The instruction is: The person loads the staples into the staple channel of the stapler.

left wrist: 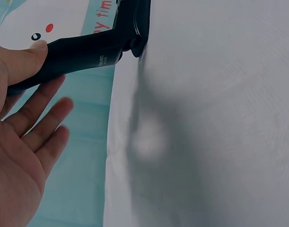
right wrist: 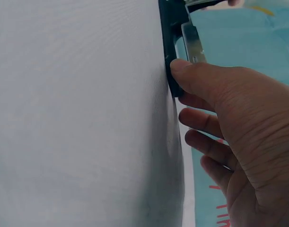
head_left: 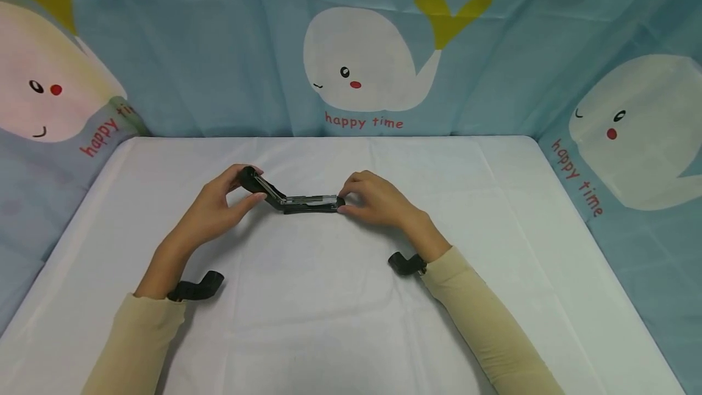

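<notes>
Left hand (head_left: 214,212) gripped raised left end of black plastic-and-metal hinged stapler (head_left: 285,203), spread wide just left of frame centre; right hand (head_left: 378,201) pinched right end. Likely stiff, light, smooth; ends suited holding. Pale lettering (left wrist: 102,61) on body too small to read; blue cloth whale-print backdrop (head_left: 230,72) read "happy time".

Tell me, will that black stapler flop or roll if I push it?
The black stapler may swing at its middle, where it bends open. Each half looks straight and stiff, so probably neither would flop. Its long, flat base suggests sliding, not rolling.
</notes>
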Motion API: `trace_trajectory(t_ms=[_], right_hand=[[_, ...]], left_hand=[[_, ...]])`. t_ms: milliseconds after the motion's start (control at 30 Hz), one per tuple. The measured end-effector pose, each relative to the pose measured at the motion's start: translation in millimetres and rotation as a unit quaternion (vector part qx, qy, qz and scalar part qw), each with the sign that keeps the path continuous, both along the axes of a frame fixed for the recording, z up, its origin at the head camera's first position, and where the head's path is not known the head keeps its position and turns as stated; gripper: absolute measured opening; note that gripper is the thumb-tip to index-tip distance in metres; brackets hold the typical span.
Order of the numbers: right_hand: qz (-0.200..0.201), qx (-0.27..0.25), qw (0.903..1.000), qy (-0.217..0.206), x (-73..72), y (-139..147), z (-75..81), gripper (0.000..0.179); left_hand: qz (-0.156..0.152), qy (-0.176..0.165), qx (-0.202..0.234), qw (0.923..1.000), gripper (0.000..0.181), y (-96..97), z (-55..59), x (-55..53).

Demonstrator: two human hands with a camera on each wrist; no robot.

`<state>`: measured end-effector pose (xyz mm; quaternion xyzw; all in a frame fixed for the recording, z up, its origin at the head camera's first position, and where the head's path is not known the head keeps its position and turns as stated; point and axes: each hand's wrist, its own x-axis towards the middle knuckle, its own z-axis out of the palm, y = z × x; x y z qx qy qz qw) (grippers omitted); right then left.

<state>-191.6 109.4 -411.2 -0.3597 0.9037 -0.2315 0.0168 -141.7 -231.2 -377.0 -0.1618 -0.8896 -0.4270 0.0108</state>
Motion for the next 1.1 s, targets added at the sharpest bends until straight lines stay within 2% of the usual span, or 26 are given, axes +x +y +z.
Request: trace_trajectory(t_ms=[267,533,767,1000,1100], right_hand=[[0.006,0.007,0.9999,0.009,-0.3,-3.9,1.0,0.024],[0.008,0.010,0.9995,0.030,-1.4,-4.9,0.8,0.022],[0.007,0.019,0.9990,0.040,-0.6,-6.5,2.4,0.022],[0.000,0.022,0.9996,0.018,0.0,-6.4,2.4,0.024],[-0.001,0.018,0.9998,0.010,0.3,-6.3,1.5,0.025]], left_hand=[[0.012,0.015,-0.005,0.9998,0.042,-0.2,-2.4,0.5],[-0.008,0.009,0.033,0.9994,0.042,1.4,-3.1,-1.4],[-0.006,0.005,0.034,0.9994,0.041,1.6,-3.2,-1.0],[-0.018,0.010,0.054,0.9984,0.043,4.0,-7.1,-3.4],[-0.024,-0.001,0.075,0.9969,0.043,4.8,-10.4,-4.5]])
